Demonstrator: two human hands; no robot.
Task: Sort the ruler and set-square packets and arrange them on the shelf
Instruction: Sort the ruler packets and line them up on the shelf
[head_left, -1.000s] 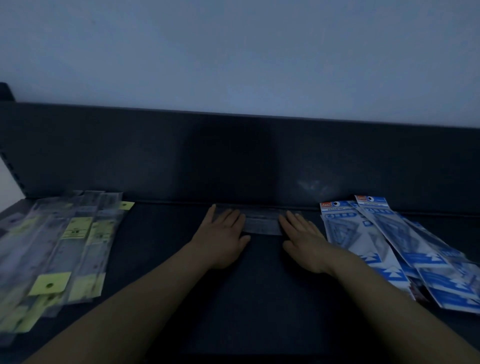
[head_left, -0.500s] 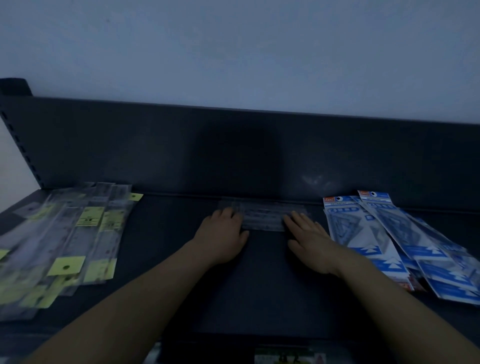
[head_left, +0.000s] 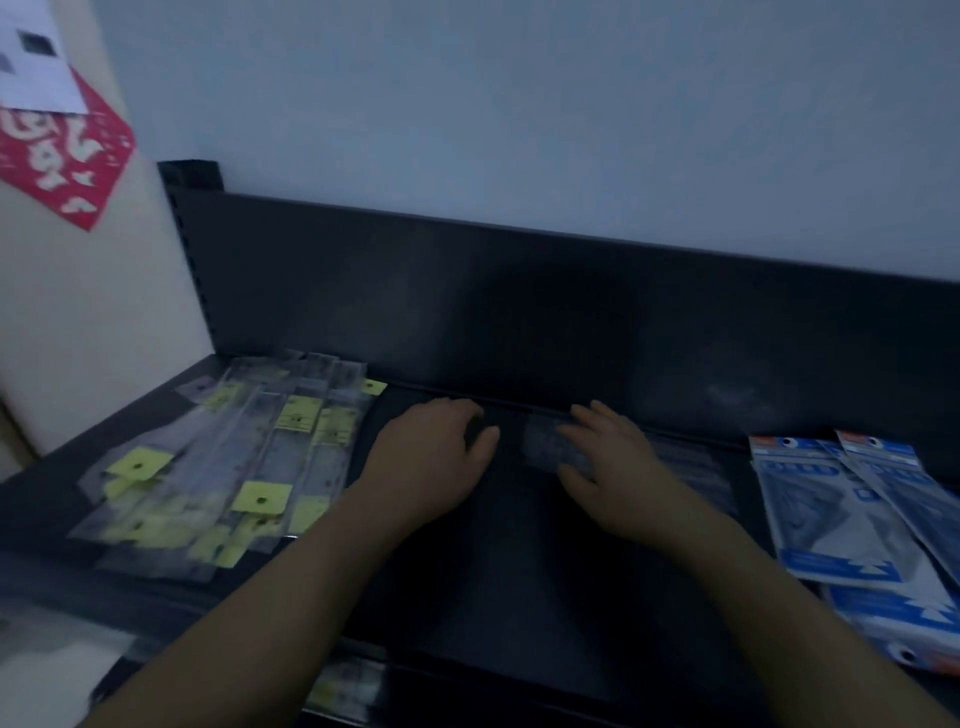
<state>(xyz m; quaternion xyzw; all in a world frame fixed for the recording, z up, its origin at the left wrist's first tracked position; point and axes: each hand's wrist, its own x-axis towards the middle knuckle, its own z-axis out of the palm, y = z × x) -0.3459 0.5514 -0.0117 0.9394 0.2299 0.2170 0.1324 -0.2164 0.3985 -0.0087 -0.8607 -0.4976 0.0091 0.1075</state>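
- Ruler packets (head_left: 223, 467) with yellow labels lie in a loose, overlapping heap at about nine o'clock on the dark shelf (head_left: 519, 571), the heap's far end close to the back panel (head_left: 519, 312).
- Set-square packets (head_left: 857, 509), blue and white, fan out over one another at about three o'clock, well apart from the rulers.
- Between the two heaps, at twelve o'clock, one clear packet (head_left: 545, 447) lies flat and crosswise just in front of the back panel (the view is dim and blurred, so what is inside cannot be made out).
- Right hand (head_left: 618, 467) rests palm down on that packet, fingers spread and nearly straight, pinching nothing.
- Left hand (head_left: 436, 457) sits at nine o'clock of the packet's left end, fingers curled under; I cannot tell whether it touches the packet or holds anything.
- At ten o'clock, a red paper (head_left: 57, 156) with white marks hangs on the cream wall (head_left: 78, 312), a white sheet (head_left: 31, 52) overlapping its top.
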